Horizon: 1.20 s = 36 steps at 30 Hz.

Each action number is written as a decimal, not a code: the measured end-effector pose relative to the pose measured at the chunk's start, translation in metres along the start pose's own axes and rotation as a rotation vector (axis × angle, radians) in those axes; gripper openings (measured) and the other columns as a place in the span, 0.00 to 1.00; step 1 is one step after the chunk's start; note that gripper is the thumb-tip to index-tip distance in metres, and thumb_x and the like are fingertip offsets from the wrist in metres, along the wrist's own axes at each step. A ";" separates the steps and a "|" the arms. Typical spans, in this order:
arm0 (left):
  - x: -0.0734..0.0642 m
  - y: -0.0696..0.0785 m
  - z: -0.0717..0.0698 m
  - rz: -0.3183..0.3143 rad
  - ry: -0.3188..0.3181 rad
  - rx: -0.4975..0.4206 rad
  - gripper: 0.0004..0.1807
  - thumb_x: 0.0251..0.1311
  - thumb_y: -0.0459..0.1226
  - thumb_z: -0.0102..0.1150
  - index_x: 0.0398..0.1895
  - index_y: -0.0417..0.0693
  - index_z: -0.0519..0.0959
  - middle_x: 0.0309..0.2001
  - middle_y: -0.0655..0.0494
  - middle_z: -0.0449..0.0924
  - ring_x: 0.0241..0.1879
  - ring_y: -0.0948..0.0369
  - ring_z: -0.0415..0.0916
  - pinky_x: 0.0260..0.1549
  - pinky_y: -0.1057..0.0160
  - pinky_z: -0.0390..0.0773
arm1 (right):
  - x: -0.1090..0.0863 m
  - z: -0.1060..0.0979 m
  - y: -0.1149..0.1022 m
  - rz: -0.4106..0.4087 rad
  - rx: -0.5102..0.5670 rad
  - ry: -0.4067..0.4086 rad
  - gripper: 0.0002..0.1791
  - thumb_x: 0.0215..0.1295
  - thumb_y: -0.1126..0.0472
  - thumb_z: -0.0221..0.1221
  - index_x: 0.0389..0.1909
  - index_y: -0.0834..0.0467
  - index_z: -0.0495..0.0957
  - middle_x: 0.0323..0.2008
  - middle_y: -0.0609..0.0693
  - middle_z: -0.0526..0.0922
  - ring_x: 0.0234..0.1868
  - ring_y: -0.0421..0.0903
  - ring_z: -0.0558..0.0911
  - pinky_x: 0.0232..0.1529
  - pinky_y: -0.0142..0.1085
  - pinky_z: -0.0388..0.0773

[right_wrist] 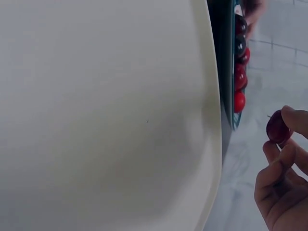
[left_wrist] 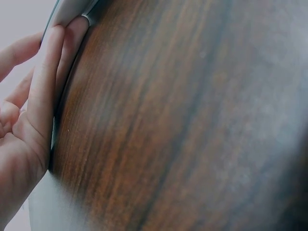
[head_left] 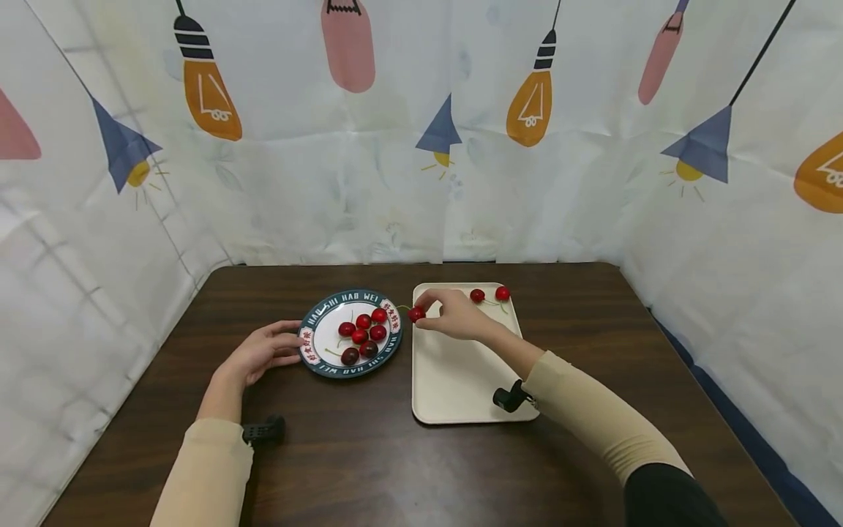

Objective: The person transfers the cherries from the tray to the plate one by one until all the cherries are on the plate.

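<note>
My right hand (head_left: 454,315) pinches a red cherry (head_left: 416,314) by thumb and fingertips, over the left edge of a cream tray (head_left: 454,388). The right wrist view shows this dark red cherry (right_wrist: 277,127) too, held above the tray's rim level. A round plate (head_left: 345,373) with a teal lettered border stands left of the tray. Several red and dark cherries (head_left: 359,337) lie in its white middle. My left hand (head_left: 266,348) touches the plate's left rim with nearly straight fingers. In the left wrist view, its fingertips (left_wrist: 77,26) reach the plate's edge.
Two cherries with stems, one red (head_left: 477,296) and one beside it (head_left: 503,293), lie at the tray's far right corner. The dark wooden table (head_left: 408,468) ends at a printed curtain (head_left: 369,183) behind and at both sides.
</note>
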<state>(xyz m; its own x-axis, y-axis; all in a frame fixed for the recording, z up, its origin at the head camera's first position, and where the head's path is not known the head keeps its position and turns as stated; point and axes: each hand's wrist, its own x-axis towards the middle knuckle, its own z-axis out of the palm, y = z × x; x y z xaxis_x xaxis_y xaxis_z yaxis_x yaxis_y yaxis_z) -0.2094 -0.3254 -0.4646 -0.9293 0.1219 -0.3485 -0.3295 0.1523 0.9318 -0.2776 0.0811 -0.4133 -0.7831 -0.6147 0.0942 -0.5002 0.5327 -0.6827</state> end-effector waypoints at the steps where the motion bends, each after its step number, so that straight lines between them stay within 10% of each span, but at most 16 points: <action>1: 0.000 0.000 0.000 -0.002 0.007 0.001 0.39 0.74 0.39 0.60 0.80 0.39 0.54 0.65 0.36 0.65 0.47 0.60 0.83 0.52 0.59 0.83 | 0.001 0.002 -0.001 -0.004 -0.003 -0.007 0.15 0.65 0.56 0.71 0.49 0.55 0.83 0.42 0.46 0.83 0.51 0.56 0.81 0.50 0.41 0.79; 36: 0.002 -0.002 -0.001 -0.015 0.004 -0.006 0.40 0.74 0.41 0.60 0.81 0.42 0.53 0.69 0.35 0.61 0.48 0.59 0.82 0.52 0.59 0.83 | 0.033 0.059 -0.030 -0.032 -0.056 -0.141 0.15 0.65 0.57 0.70 0.50 0.56 0.82 0.44 0.47 0.84 0.43 0.43 0.79 0.43 0.28 0.79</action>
<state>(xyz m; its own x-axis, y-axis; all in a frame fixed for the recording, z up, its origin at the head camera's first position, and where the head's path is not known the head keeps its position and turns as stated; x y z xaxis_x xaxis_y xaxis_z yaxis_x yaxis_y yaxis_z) -0.2112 -0.3264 -0.4668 -0.9250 0.1155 -0.3620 -0.3444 0.1478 0.9271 -0.2665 0.0104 -0.4323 -0.7085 -0.7057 0.0098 -0.5471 0.5404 -0.6393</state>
